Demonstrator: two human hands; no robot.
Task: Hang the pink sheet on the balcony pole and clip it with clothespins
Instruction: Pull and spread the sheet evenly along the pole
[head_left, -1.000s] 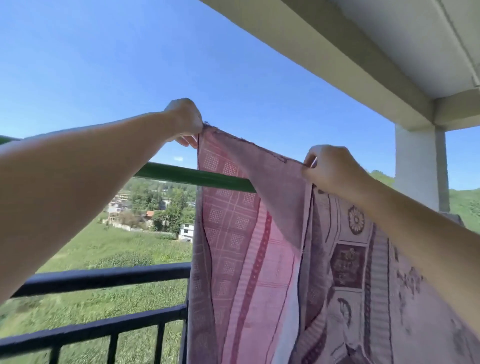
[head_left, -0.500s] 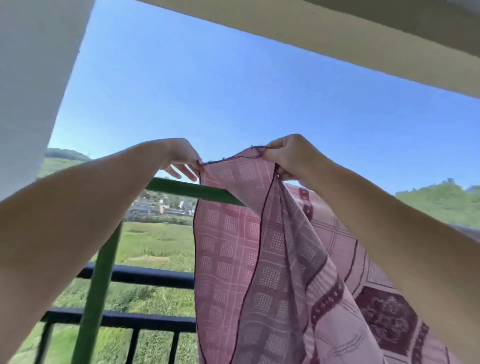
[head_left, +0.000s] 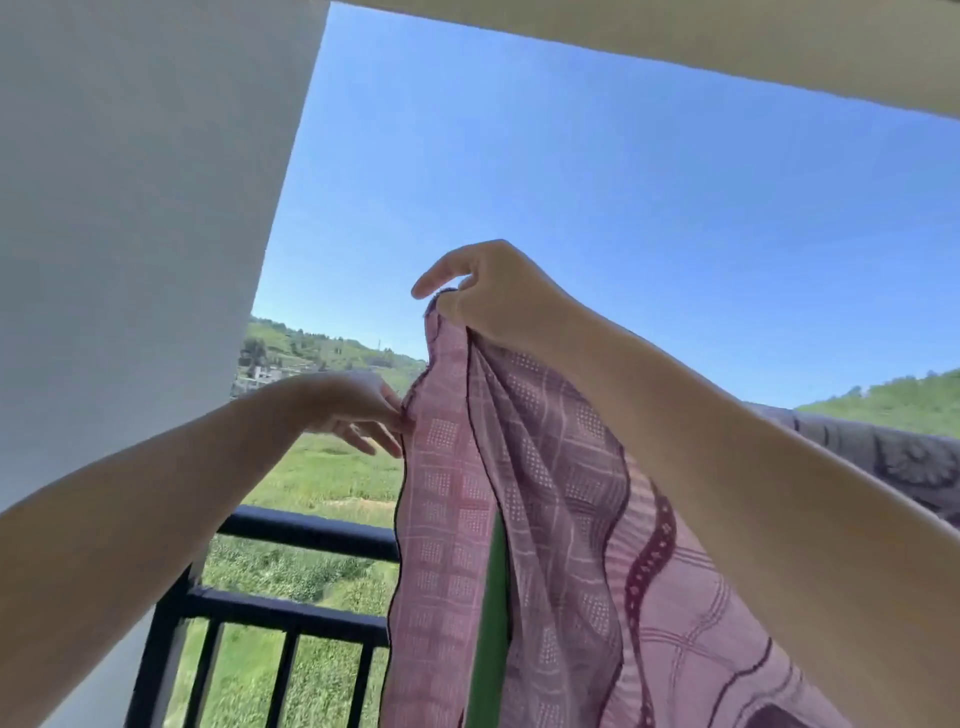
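- Two bare hands are up at the pink patterned cotton sheet (head_left: 545, 493), which I see hanging in folds against the sky.
- My right hand (head_left: 493, 291) grips the sheet's top corner in curled fingers, held high, with the forefinger sticking out to the left.
- My left hand (head_left: 353, 408) sits lower, thumb and forefinger pinching the sheet's dark-hemmed left edge, the other fingers loosely spread below.
- A strip of the green balcony pole (head_left: 491, 623) shows between the folds; the cloth falls on both sides of it.
- The black metal balcony railing (head_left: 291, 535) runs below left, beside a white wall (head_left: 130, 208).
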